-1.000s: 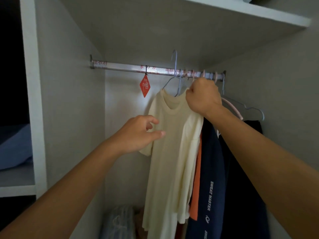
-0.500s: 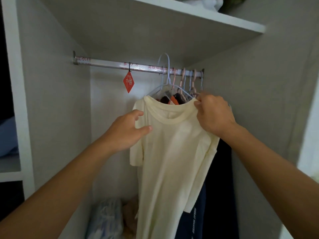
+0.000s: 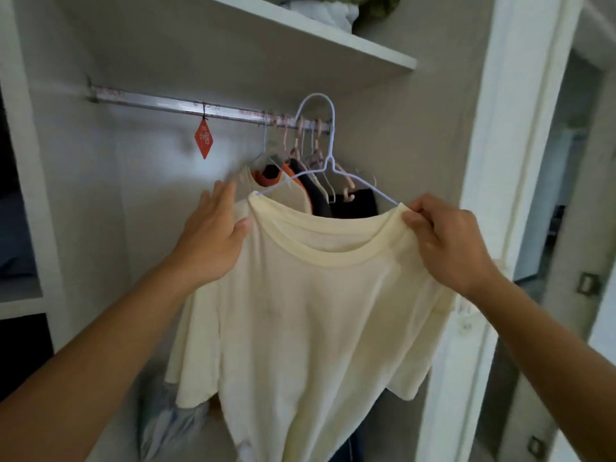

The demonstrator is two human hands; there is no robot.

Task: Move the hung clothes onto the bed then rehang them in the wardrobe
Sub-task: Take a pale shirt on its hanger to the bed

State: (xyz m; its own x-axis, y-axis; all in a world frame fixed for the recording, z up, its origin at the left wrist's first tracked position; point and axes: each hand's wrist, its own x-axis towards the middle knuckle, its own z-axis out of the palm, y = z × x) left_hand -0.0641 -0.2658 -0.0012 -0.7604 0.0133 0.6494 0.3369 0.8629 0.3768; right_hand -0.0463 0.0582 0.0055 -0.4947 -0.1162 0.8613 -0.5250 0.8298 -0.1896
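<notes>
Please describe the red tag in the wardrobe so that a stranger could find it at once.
Look at the metal rail under the wardrobe shelf. The red tag dangles from it on a short dark cord, left of the hangers. It is the only diamond-shaped piece there, small and flat, and it carries no clothing.

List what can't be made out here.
- Head view: red tag print, too small.
- Garments behind the cream T-shirt: mostly hidden by it.
- Left hand fingertips: motion-blurred.
- Items on the top shelf: cut off by the upper edge.
</notes>
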